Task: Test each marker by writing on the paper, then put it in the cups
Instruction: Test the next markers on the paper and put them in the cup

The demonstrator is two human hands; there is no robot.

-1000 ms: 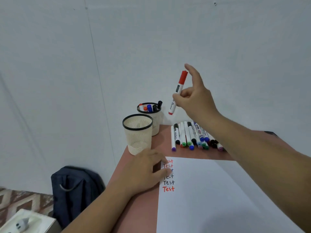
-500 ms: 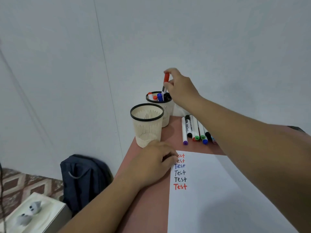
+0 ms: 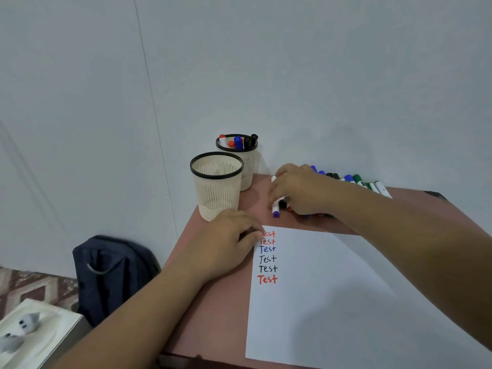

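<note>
Both hands are at work on the tabletop (image 3: 229, 302): the left hand (image 3: 229, 241) lies palm down with its fingers spread flat, pinning the upper left corner of the paper (image 3: 332, 302) and grasping nothing, while the right hand (image 3: 298, 190) reaches into the row of markers (image 3: 356, 181) and curls its fingers around the leftmost one, a white marker with a purple cap (image 3: 275, 209); whether the grasp has fully tightened cannot be told, as the fingers hide most of the barrel. Moving left to right, the empty mesh cup (image 3: 216, 185) stands nearest, and just behind it the second mesh cup (image 3: 239, 161) holds red, blue and black markers upright. Six lines reading "Test" (image 3: 267, 258) run down the left edge of the sheet, so the job looks to be well short of finished. The step in hand is picking up the next marker; it would go best by pinching only this one, lifting it clear without rolling its neighbours, and keeping the paper pinned for writing. That marker lies flat, its long axis running away from the person toward the wall, with the purple cap pointing back toward the paper.
</note>
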